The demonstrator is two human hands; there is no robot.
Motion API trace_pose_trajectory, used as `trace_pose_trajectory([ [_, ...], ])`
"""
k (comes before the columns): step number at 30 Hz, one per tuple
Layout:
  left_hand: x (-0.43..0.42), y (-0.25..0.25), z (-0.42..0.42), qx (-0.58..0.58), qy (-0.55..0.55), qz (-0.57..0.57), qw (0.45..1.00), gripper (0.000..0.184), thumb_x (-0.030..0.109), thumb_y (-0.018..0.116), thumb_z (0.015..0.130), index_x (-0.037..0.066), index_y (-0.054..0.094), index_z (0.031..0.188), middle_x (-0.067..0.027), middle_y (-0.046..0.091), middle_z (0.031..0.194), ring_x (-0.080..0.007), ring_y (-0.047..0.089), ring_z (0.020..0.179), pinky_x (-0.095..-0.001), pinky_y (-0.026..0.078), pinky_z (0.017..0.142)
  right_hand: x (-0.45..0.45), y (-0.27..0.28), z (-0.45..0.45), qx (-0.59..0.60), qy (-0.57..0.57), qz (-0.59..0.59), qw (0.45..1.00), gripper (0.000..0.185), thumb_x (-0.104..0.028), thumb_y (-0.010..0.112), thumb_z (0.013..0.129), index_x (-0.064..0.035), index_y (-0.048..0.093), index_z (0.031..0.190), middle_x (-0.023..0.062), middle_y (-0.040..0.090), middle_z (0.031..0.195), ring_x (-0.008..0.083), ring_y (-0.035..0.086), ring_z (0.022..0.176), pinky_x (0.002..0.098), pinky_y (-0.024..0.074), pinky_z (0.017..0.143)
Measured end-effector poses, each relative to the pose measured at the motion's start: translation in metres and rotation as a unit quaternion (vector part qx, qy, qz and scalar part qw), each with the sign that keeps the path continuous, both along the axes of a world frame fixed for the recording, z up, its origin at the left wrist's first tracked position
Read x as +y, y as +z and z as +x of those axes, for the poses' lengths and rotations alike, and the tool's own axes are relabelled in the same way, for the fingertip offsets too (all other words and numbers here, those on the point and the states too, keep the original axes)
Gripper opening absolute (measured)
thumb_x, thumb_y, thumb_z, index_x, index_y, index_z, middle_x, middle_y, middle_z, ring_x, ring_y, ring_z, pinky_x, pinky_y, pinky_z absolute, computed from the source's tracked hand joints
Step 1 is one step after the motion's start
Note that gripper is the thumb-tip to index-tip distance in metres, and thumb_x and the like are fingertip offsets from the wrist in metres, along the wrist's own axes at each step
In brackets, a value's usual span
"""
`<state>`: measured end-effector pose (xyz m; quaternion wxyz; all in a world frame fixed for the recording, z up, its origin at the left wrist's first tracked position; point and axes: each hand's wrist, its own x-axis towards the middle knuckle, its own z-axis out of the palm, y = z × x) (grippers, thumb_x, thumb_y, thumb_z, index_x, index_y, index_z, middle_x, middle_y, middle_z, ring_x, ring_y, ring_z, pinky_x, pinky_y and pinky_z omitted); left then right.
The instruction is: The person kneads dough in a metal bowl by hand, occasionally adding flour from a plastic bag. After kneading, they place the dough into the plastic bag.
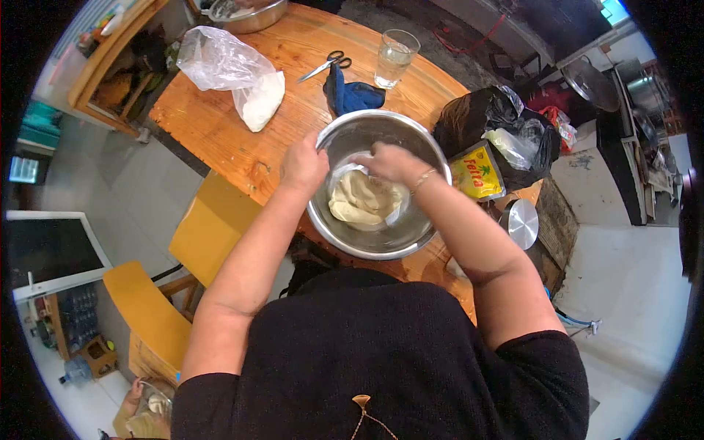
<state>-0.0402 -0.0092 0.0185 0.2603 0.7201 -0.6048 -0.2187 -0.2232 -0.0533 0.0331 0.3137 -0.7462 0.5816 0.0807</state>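
A steel mixing bowl [414,137] stands in front of me at the table's near edge, with a pale, folded lump of dough [363,202] at its bottom. My left hand [304,166] is closed over the bowl's left rim, thumb toward the inside. Inside the bowl, my right hand [390,162] is at the far edge of the dough with its fingers curled in on it. Those fingertips are slightly blurred and partly hidden. White flour residue shows on the steel around the dough.
On the wooden table [213,139] lie a plastic bag of white powder [260,103], scissors [326,66], a dark blue cloth [356,95] and a glass of water [396,60]. Right of the bowl are a yellow packet [477,172] and black plastic bags [469,121]. Another metal bowl [249,20] is behind.
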Motion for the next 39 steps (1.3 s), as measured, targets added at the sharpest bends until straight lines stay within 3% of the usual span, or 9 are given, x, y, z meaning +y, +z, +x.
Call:
trace_pose_trajectory([
  [7,0.001,0.009,-0.003,-0.038,0.016,0.045,0.998,0.021,0.016,0.059,0.080,0.005,0.058,0.098,-0.0238,0.063,0.087,-0.0412,0.060,0.086,-0.0490,0.047,0.076,0.070,0.023,0.044,0.109,0.085,0.010,0.990,0.073,-0.054,0.057,0.076,-0.0048,0.046,0.129,0.0308,0.050,0.119,0.0401,0.045,0.120,0.0432,0.0421,0.097],
  [15,0.009,0.008,-0.012,-0.040,0.009,0.055,0.998,0.024,0.017,0.059,0.080,0.006,0.057,0.102,-0.0235,0.063,0.088,-0.0400,0.061,0.086,-0.0486,0.047,0.077,0.067,-0.003,-0.001,-0.002,0.202,0.003,0.979,0.057,-0.035,0.064,0.069,-0.0114,0.053,0.120,0.0249,0.060,0.103,0.0385,0.060,0.093,0.0426,0.0479,0.084],
  [23,0.009,0.001,-0.013,-0.003,0.000,0.006,1.000,0.018,0.015,0.059,0.079,0.002,0.056,0.092,-0.0253,0.063,0.088,-0.0427,0.059,0.088,-0.0491,0.046,0.077,0.045,0.044,-0.050,-0.461,-0.183,0.062,0.866,0.036,-0.009,0.071,0.072,-0.0003,0.061,0.105,0.0085,0.066,0.098,0.0153,0.063,0.088,0.0299,0.0515,0.079],
  [28,0.006,-0.003,-0.013,-0.016,0.005,0.022,1.000,0.021,0.014,0.058,0.079,0.003,0.056,0.098,-0.0243,0.063,0.092,-0.0424,0.060,0.088,-0.0486,0.046,0.078,0.076,0.232,-0.093,-0.391,-0.076,-0.427,0.812,0.037,-0.020,0.070,0.076,-0.0015,0.062,0.107,0.0083,0.065,0.097,0.0166,0.062,0.086,0.0305,0.0497,0.079],
  [29,0.005,-0.002,-0.013,-0.014,-0.002,0.022,1.000,0.021,0.014,0.058,0.079,0.003,0.056,0.098,-0.0243,0.063,0.092,-0.0424,0.060,0.088,-0.0486,0.046,0.078,0.086,0.258,-0.114,-0.069,0.110,-0.721,0.681,0.027,-0.020,0.065,0.082,-0.0033,0.063,0.104,0.0108,0.065,0.097,0.0203,0.064,0.086,0.0295,0.0518,0.074],
  [33,0.007,-0.001,-0.014,-0.023,-0.001,0.026,0.999,0.021,0.012,0.053,0.080,0.004,0.057,0.099,-0.0234,0.063,0.091,-0.0413,0.061,0.088,-0.0487,0.047,0.078,0.109,0.328,-0.087,-0.288,0.165,-0.791,0.513,0.030,-0.023,0.049,0.090,0.0047,0.055,0.079,0.0125,0.058,0.082,0.0158,0.065,0.065,0.0214,0.0589,0.055],
  [35,0.004,-0.005,-0.013,-0.030,-0.009,0.018,0.999,0.020,0.012,0.049,0.080,0.005,0.057,0.097,-0.0227,0.064,0.089,-0.0408,0.061,0.087,-0.0486,0.047,0.077,0.114,0.278,-0.097,-0.195,0.031,-0.882,0.427,0.027,-0.017,0.060,0.082,0.0040,0.052,0.098,0.0145,0.057,0.095,0.0224,0.062,0.078,0.0301,0.0541,0.067],
  [37,0.004,-0.010,-0.011,-0.007,-0.015,-0.001,1.000,0.021,0.012,0.049,0.080,0.005,0.057,0.098,-0.0235,0.064,0.089,-0.0411,0.061,0.087,-0.0486,0.047,0.077,0.107,0.150,-0.149,0.089,-0.205,-0.836,0.502,0.049,-0.011,0.070,0.075,0.0033,0.048,0.117,0.0165,0.057,0.108,0.0291,0.059,0.092,0.0388,0.0492,0.078],
  [39,0.006,-0.005,-0.011,-0.009,-0.024,0.002,1.000,0.021,0.012,0.049,0.080,0.005,0.057,0.099,-0.0238,0.064,0.089,-0.0411,0.061,0.087,-0.0486,0.047,0.077,0.121,0.095,-0.031,-0.116,-0.069,-0.514,0.847,0.061,-0.004,0.070,0.065,-0.0029,0.047,0.121,0.0188,0.056,0.110,0.0338,0.049,0.110,0.0417,0.0408,0.093],
])
